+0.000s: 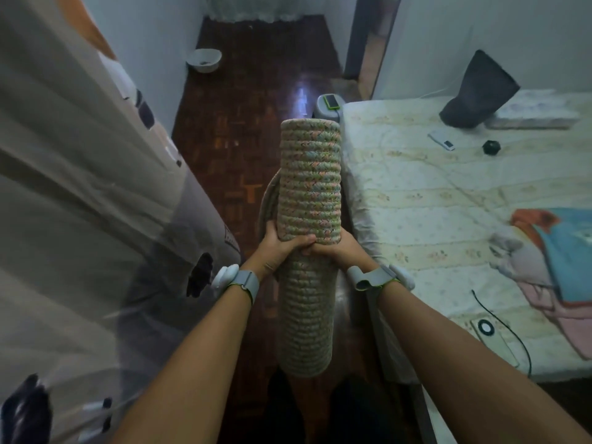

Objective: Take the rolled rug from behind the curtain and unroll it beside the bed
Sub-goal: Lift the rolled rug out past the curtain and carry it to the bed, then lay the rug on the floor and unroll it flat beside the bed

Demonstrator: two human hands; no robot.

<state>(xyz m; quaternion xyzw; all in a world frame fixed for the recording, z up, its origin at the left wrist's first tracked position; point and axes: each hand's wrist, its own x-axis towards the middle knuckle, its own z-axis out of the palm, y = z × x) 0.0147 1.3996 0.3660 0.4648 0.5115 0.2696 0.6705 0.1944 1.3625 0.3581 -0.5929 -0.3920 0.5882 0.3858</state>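
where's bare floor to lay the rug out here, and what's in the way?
Free: the wood floor strip between the curtain and the bed, ahead of the rolled rug gripped by left hand and right hand. Far end is crowded: white bowl by the wall, grey bin at the bed corner.

I note the curtain [80, 193] is blurred at close range and cut off by the left and top edges; its dark printed shapes cannot be identified. My left hand [282, 245] and right hand [333, 248] hide part of the rolled rug [309, 187], and the roll hides their palms. The rug's loose outer layer is mostly concealed behind the roll. The bed [432, 193] runs off the right edge. The contents of the white bowl [204, 60] are too small to make out.
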